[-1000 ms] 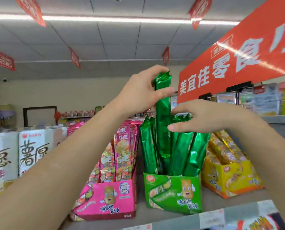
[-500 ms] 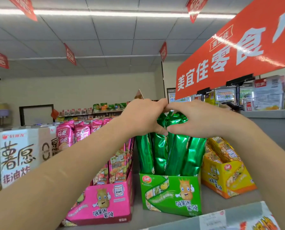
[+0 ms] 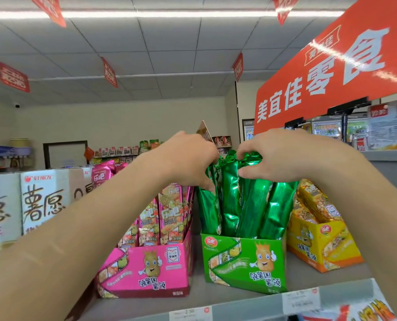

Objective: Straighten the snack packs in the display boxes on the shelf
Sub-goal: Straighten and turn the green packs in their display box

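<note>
Overhead banner (image 3: 331, 72): orange-red, upper right, white characters 美宜佳零食.
Shelf (image 3: 216, 295): grey, carrying three display boxes in a row.
White cartons (image 3: 42, 205): far left, brown brush script 薯愿 under a red 好丽友 logo.
Pink display box (image 3: 146, 272): left of the three, printed 领薯国薯领 beside a crowned potato figure.
Pink packs (image 3: 169, 212): standing in it, marked 乐吧.
Green display box (image 3: 246, 262): middle, just beside the pink one, with the same 领薯国薯领 wording and a red oval badge.
Yellow display box (image 3: 320, 246): right, turned at an angle, with the same potato figure.
Green snack packs (image 3: 250, 205): on end in the green display box, leaning, tops bunched together.
Left hand (image 3: 188, 158): curled round the leftmost green packs near their tops, thumb pressed on the front.
Right hand (image 3: 278, 156): fingers hooked over the crimped tops, thumb pinching from beneath.
Price tag (image 3: 189, 311): on the shelf edge, reading 2.50.
</note>
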Available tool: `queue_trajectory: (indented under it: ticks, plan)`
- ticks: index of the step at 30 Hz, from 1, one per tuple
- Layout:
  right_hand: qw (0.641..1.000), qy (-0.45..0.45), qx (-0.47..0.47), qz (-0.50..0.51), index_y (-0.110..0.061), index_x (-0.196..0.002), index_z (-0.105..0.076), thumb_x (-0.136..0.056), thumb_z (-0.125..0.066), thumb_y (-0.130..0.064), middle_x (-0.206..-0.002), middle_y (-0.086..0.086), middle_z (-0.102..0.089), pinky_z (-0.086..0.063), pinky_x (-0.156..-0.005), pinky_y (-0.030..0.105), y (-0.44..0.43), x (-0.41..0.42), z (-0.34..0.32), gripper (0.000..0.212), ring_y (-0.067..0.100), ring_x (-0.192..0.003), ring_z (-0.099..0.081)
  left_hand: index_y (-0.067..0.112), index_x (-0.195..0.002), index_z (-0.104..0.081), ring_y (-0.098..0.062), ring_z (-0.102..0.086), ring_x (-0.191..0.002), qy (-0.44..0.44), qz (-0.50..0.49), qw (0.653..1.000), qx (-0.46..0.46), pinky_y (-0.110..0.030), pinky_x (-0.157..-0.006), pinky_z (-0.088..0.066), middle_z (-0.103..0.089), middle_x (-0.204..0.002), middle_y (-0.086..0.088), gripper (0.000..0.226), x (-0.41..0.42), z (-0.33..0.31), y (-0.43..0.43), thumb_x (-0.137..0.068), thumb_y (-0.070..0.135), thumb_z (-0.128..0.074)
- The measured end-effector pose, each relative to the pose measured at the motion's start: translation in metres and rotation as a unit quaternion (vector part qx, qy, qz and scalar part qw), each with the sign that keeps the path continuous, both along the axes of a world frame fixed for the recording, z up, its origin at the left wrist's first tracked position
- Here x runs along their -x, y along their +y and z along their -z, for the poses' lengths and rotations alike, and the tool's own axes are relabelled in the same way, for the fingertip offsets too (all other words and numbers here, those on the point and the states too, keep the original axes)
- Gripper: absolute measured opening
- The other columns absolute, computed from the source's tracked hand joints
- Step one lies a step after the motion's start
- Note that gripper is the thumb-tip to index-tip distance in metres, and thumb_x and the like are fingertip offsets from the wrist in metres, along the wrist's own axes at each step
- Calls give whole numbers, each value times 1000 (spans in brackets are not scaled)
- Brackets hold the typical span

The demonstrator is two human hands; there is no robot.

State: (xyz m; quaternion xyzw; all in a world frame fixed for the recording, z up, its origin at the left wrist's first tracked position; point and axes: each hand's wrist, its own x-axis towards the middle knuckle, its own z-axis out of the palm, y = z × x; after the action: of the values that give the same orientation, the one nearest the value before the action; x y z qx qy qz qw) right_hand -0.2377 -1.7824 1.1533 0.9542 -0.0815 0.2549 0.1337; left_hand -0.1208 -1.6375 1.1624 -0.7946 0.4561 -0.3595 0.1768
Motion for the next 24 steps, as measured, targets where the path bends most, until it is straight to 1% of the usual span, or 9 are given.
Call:
queue_trajectory:
  ticks: [4, 7, 9, 11, 14, 16, 19, 22, 24]
  plan:
    - [998, -49, 30, -23, -25, -94, -54, -93, -52, -44, -81, -4, -51, -43, -77, 38, 6, -6, -1, 20, 23, -85, -49, 27, -126, -58, -20, -54, -116, 159, 55, 986, 17, -26, -86, -36, -60, -124, 2, 63, 8, -6, 5, -71, 45, -82]
    - [996, -72, 36, -30, -24, -94, -42, -90, -57, -36, -90, 3, -53, -48, -73, 38, 6, -13, 6, 20, 28, -88, -53, 32, -125, -57, -12, -50, -102, 208, 92, 973, 33, -24, -83, -34, -52, -104, 13, 63, 13, -11, 10, -69, 36, -86]
    - [995, -82, 34, -34, -25, -107, -43, -90, -59, -33, -103, 7, -59, -50, -72, 39, 3, -16, 8, 25, 31, -95, -58, 32, -122, -59, -7, -50, -97, 225, 161, 954, 116, -22, -85, -38, -51, -99, 19, 60, 16, -16, 18, -69, 29, -86]
    - [996, -71, 35, -38, -32, -124, -42, -90, -59, -28, -113, 7, -62, -51, -74, 40, 0, -17, 8, 39, 32, -100, -61, 31, -123, -59, -12, -59, -93, 290, 253, 888, 250, -24, -86, -48, -59, -104, 11, 59, 20, -18, 30, -71, 18, -85]
    - [997, -57, 46, -19, -39, -133, -47, -93, -53, -31, -125, 5, -62, -47, -85, 42, 3, -15, 11, 41, 30, -112, -59, 23, -127, -56, -12, -68, -93, 343, 375, 748, 426, -26, -83, -57, -69, -107, 0, 56, 24, -10, 46, -77, 15, -79]
    - [988, -124, 88, -11, -35, -127, -53, -95, -50, -35, -120, 0, -63, -40, -93, 45, 8, -15, 17, 32, 26, -113, -57, 19, -126, -56, -12, -69, -91, 327, 408, 691, 499, -29, -80, -58, -72, -106, -1, 41, 28, 2, 51, -88, 20, -71]
    - [951, -291, 94, -56, -27, -117, -59, -95, -48, -37, -114, -4, -64, -36, -91, 42, 19, -7, 26, 27, 23, -110, -56, 19, -119, -58, -36, -66, -93, 328, 447, 614, 561, -53, -82, -55, -70, -105, -6, 22, 34, 20, 56, -99, 24, -52]
    - [885, -380, -103, -248, -26, -111, -66, -93, -51, -39, -104, -9, -69, -46, -87, 34, 33, 11, 50, 26, 13, -101, -62, 23, -119, -62, -46, -63, -93, 318, 465, 588, 581, -56, -83, -53, -70, -107, -5, 25, 45, 40, 61, -97, 32, -52]
    - [806, -281, -333, -401, -37, -110, -66, -87, -52, -55, -103, -18, -70, -47, -81, 14, 39, 24, 77, 33, 0, -102, -62, 22, -121, -63, -32, -66, -87, 313, 474, 581, 583, -47, -79, -55, -70, -111, -3, 30, 54, 56, 63, -96, 34, -53]
